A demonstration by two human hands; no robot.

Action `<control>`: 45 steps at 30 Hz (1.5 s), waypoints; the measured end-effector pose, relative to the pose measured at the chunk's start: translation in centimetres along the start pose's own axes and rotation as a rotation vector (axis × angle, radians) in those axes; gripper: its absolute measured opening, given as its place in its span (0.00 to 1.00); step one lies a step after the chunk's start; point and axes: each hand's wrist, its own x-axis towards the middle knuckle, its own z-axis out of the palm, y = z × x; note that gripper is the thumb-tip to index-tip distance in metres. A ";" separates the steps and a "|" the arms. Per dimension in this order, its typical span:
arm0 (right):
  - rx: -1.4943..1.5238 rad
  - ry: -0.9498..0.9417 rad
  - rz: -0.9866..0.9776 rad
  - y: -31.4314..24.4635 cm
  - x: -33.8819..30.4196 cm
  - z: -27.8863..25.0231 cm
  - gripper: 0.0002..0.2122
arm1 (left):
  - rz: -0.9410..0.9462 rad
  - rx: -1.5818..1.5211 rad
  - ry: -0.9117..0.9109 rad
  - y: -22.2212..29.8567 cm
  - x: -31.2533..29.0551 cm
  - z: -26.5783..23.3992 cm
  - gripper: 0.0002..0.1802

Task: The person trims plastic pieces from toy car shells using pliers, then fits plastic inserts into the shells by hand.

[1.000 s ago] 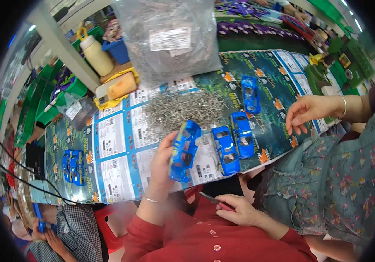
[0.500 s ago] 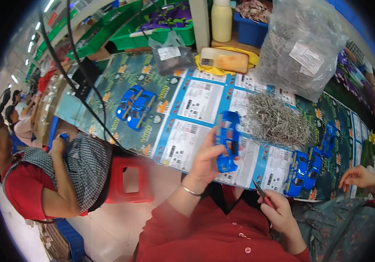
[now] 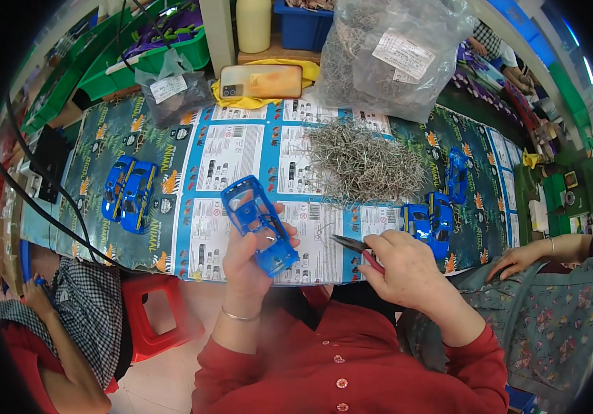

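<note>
My left hand (image 3: 244,265) grips a hollow blue plastic toy car body (image 3: 281,257), tilted so its open window frames show, above the table's front edge. In my right hand (image 3: 410,269) is a pair of pliers (image 3: 350,242) with dark jaws and red handles. The jaws point left toward the car body, apart from it. Beyond them lies a heap of thin metal wire pieces (image 3: 369,165). More blue toy cars (image 3: 440,221) rest right of the heap, and two blue cars (image 3: 137,196) stand together at the left.
Printed sheets (image 3: 231,155) cover the table. A phone (image 3: 262,81) lies on a yellow cloth (image 3: 224,102) at the back, between a small bag (image 3: 179,103) and a large clear bag (image 3: 393,83). Black cables (image 3: 48,207) hang at left. Co-workers' arms (image 3: 538,257) flank me.
My view has swung right. The left hand has tipped the car body over to another angle. My right hand has risen over the table edge, bringing the pliers nearer the car.
</note>
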 end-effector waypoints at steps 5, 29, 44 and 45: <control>-0.120 -0.010 -0.030 -1.2 0.5 1.2 0.15 | -0.009 -0.001 0.058 0.6 0.1 0.4 0.35; -0.389 0.146 -0.293 2.1 -0.1 -2.3 0.07 | -0.304 0.283 -0.126 -1.4 1.5 4.1 0.34; 0.545 0.109 0.030 2.7 -4.3 1.9 0.16 | -0.102 0.202 -0.147 -2.1 0.4 6.5 0.33; 0.533 0.122 0.030 2.8 -4.3 1.8 0.17 | -0.100 0.206 -0.145 -2.1 0.3 6.7 0.33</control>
